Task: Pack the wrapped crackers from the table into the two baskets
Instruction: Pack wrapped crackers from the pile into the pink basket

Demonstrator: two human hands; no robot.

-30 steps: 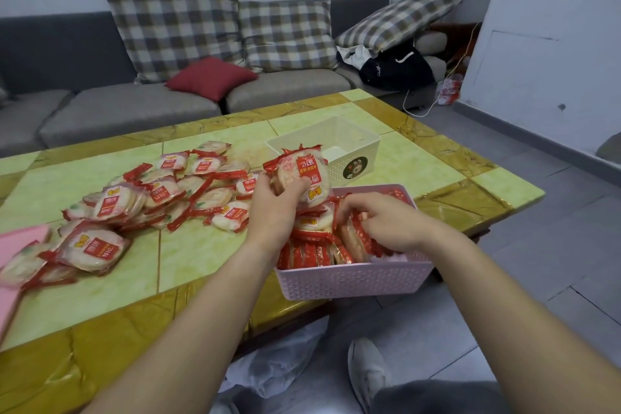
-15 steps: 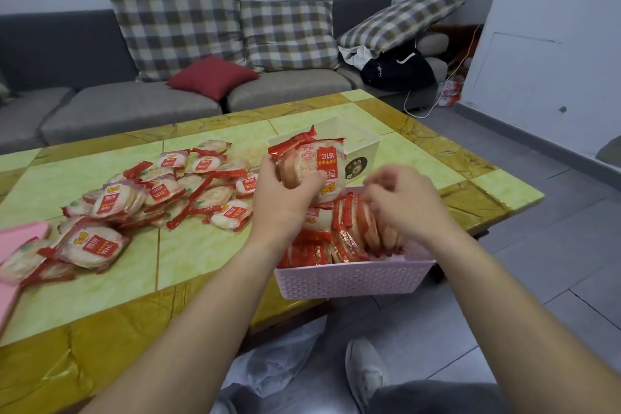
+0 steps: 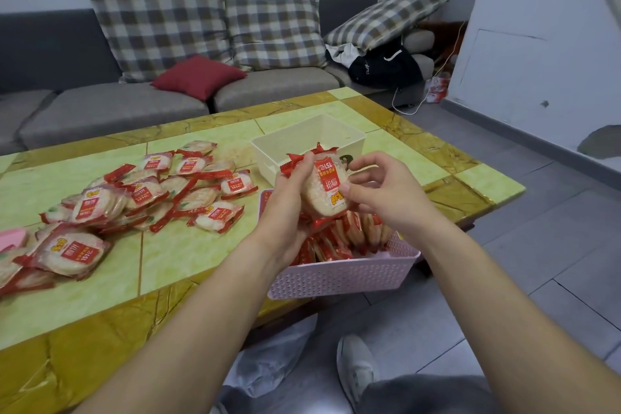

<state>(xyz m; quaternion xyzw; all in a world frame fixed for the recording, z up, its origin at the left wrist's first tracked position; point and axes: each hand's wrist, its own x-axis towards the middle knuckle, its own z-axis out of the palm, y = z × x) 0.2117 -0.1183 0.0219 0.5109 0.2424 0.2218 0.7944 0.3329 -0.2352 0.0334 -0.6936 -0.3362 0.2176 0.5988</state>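
Baskets two: pink basket (image 3: pixel 342 276), cream basket (image 3: pixel 267 161); cracker pack (image 3: pixel 327 188) aloft.

- cracker packet (image 3: pixel 324 191) in the left hand (image 3: pixel 285 212): glossy, crinkly clear plastic film, red printed ends
- pink basket (image 3: pixel 339 277) under that hand: matt, perforated plastic
- cream basket (image 3: pixel 268 158) just beyond it: smooth plastic
- table (image 3: pixel 168 245) to its left: polished, glossy, stone-look top

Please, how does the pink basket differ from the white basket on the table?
The pink basket has perforated, latticed walls; the white basket has smooth solid walls. The pink basket holds wrapped crackers standing on edge; no crackers show in the visible part of the white basket. The pink basket sits at the near table edge, the white basket behind it, farther in. Both are rectangular, open-topped and stand on the table.
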